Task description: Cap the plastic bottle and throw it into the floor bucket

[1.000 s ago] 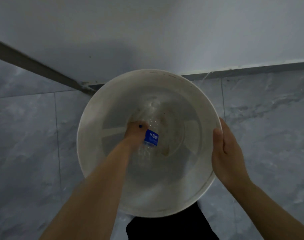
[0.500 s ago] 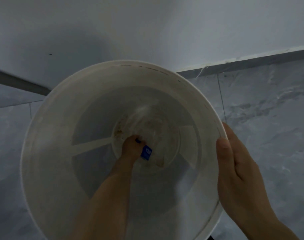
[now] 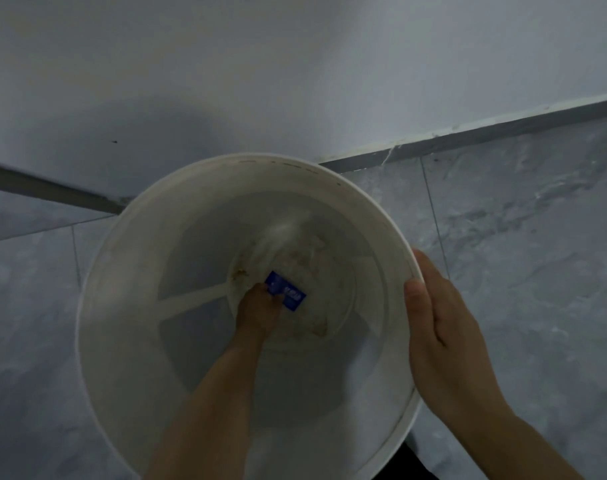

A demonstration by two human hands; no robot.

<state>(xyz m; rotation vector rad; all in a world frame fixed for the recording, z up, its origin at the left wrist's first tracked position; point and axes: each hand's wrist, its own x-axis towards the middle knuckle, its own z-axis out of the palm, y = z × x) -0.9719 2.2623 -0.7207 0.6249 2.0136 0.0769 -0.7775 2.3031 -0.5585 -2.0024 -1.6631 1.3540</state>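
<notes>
A white floor bucket [image 3: 128, 306] fills the middle of the head view, seen from above. At its bottom lies a clear plastic bottle [image 3: 285, 292] with a blue label, its upper end blurred toward the far wall of the bucket. My left hand [image 3: 257, 310] reaches deep inside and is closed on the bottle at the label. My right hand [image 3: 440, 327] grips the bucket's right rim, thumb inside the edge. Whether a cap sits on the bottle is not visible.
The bucket stands on grey marbled floor tiles [image 3: 523, 258] in a corner. A white wall [image 3: 295, 64] with a dark skirting strip [image 3: 502, 128] runs behind it. Brown dirt marks the bucket's bottom. Dark clothing shows at the lower right edge.
The camera has pulled back slightly from the bucket. The bottle has turned under my left hand, showing more of the blue label. My right hand stays on the rim.
</notes>
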